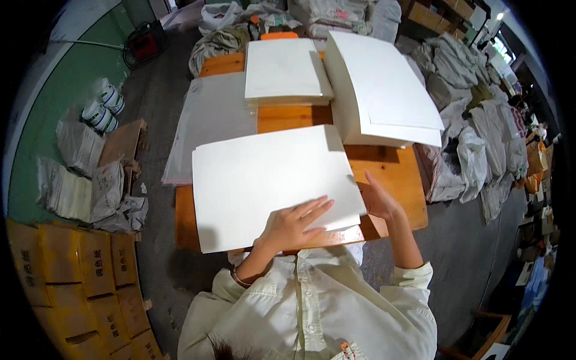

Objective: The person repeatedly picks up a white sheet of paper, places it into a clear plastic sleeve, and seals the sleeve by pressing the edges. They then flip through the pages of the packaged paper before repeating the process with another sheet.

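A thin stack of large white paper sheets (258,180) lies slightly skewed at the near side of the wooden table, its corners not quite flush. My left hand (291,227) rests on top of it near the front edge, fingers spread. At the stack's right edge, my right hand (379,199) is upright with fingers stretched out, its palm turned toward the paper; some of its fingertips are hard to make out. Behind to the right rises a tall stack of white paper (384,78). A lower pile of white sheets (285,69), seemingly in clear plastic, sits at the far middle.
Flat clear plastic bags (210,114) cover the left of the wooden table (390,174). Yellow cartons (96,264) are stacked at lower left, with wrapped bundles (72,195) and white tubs (102,111) beyond. Grey sacks (456,72) crowd the right and far sides.
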A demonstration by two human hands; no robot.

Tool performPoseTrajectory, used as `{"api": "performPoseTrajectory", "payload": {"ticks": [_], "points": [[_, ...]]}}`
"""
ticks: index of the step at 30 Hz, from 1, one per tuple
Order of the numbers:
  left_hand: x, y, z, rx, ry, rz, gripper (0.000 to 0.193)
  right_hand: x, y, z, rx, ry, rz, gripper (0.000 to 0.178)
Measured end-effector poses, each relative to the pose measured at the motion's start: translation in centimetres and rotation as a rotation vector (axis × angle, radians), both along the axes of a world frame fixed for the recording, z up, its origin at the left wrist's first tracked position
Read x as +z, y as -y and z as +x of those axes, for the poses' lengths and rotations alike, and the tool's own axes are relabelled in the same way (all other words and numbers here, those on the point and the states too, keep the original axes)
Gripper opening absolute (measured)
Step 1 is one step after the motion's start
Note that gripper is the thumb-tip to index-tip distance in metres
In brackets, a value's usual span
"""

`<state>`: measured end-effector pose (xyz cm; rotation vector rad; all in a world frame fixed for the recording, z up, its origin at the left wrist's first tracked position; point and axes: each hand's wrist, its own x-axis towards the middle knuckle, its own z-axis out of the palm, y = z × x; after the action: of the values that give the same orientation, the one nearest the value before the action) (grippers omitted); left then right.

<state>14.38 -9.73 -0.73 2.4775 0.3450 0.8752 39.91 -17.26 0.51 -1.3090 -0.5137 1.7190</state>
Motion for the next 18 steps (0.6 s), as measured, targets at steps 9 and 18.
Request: {"api": "performPoseTrajectory", "payload": {"ticks": [9, 18], "points": [[1.8, -0.4, -5.9, 0.321, 0.059, -0.11, 0.063, -1.8, -5.2, -1.5, -0.064, 0.422, 0.214, 0.044], [4.1, -8.0, -17.2, 0.565, 0.482, -0.839, 0.069, 3.9, -0.7, -3.1, -0.325, 0.287, 0.564, 0.04]]}}
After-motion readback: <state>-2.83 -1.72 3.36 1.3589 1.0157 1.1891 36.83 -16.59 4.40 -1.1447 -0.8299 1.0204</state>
